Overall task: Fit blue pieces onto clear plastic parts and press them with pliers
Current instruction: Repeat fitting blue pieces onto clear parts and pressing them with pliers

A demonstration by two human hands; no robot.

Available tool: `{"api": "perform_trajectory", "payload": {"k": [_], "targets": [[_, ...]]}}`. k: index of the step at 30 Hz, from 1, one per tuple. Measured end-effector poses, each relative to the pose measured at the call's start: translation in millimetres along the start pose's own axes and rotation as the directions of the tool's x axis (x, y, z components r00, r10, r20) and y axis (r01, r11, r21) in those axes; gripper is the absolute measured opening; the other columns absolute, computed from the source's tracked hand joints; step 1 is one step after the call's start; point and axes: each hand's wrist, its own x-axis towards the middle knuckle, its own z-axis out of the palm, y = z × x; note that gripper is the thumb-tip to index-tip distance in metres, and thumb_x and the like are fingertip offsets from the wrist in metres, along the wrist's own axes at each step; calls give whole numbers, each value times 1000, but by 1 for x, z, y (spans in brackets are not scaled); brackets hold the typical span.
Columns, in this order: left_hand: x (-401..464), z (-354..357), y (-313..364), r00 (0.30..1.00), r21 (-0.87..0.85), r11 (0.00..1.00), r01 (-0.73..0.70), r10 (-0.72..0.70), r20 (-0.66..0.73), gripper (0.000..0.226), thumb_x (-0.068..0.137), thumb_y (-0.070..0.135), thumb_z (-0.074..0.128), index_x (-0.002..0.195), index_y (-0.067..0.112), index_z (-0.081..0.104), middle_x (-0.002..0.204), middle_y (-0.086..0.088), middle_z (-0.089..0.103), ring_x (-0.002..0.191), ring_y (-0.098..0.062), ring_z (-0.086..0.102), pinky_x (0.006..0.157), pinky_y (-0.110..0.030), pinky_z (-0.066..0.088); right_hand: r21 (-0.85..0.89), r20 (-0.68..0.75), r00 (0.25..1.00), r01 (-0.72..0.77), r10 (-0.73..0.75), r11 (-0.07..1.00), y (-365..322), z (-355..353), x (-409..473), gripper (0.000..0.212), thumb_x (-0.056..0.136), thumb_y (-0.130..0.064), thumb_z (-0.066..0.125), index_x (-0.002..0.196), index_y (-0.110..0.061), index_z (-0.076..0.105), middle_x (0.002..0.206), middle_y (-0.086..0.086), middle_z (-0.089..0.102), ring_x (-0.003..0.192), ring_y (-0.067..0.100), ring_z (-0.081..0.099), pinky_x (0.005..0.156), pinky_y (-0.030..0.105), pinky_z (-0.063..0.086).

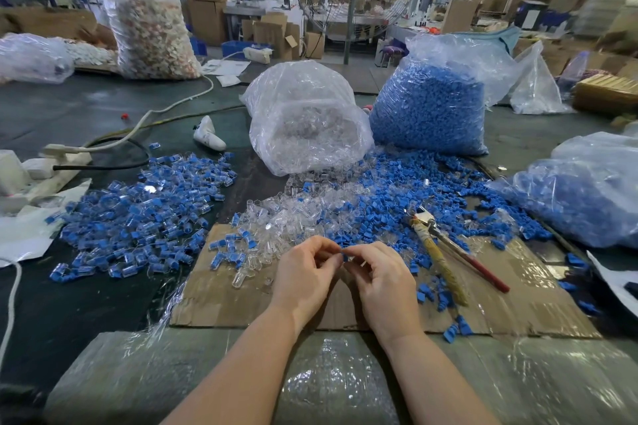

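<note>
Your two hands meet over the cardboard, pinching one small blue piece between them.

Your left hand (303,272) and right hand (383,276) come together fingertip to fingertip above the cardboard sheet (518,304), fingers curled, with the blue piece (344,256) showing just between them; whether a clear part is in the same grasp you cannot tell, as your fingers cover it. The pliers (445,248) lie untouched on the cardboard to your right, handles toward you. Loose clear parts (276,221) are heaped just beyond your hands, loose blue pieces (390,203) spread to the right of them, and a pile of assembled pieces (138,217) sits to the left. Behind stand a bag of clear parts (303,121) and a bag of blue pieces (431,107).
</note>
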Motion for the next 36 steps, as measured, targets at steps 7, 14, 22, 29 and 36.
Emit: {"api": "perform_trajectory", "payload": {"k": [7,14,22,29,36], "targets": [[-1,-1,2,1000,8,1000,-1,1,11,13,83,10,66,82,23,65,74,9,65,69,0,60,66,-9,47,-45,21,1000,-2,3,999,-1,0,0,16,84,-16,68,100,-17,69,91,-9,61,89,9,54,81,25,44],[0,-1,3,999,-52,998,47,-46,13,15,84,11,67,79,24,63,74,6,66,65,2,59,62,-5,44,-339,-176,954,-289,241,895,9,-23,12,32,91,-34,56,118,-18,58,118,2,57,111,19,49,91,34,33],[-1,-2,5,1000,-31,999,20,-19,23,20,83,9,67,77,27,60,73,9,63,66,2,56,62,-4,43,-673,-17,673,-555,740,490,46,-61,28,66,91,-60,34,143,-20,22,151,12,28,137,31,26,110,59,12],[-1,-3,7,999,-44,999,27,-25,36,20,84,8,66,77,26,60,74,9,62,63,7,56,61,-4,43,-672,5,705,-523,709,525,44,-65,33,49,92,-50,39,124,-13,42,140,18,36,127,34,33,105,50,29],[2,-2,5,998,-75,995,64,-63,17,17,84,10,66,79,25,61,74,9,63,64,6,58,60,-4,43,-573,119,847,-368,518,732,16,-69,32,29,95,-40,36,102,-14,45,105,11,53,99,27,48,83,37,40]]}}
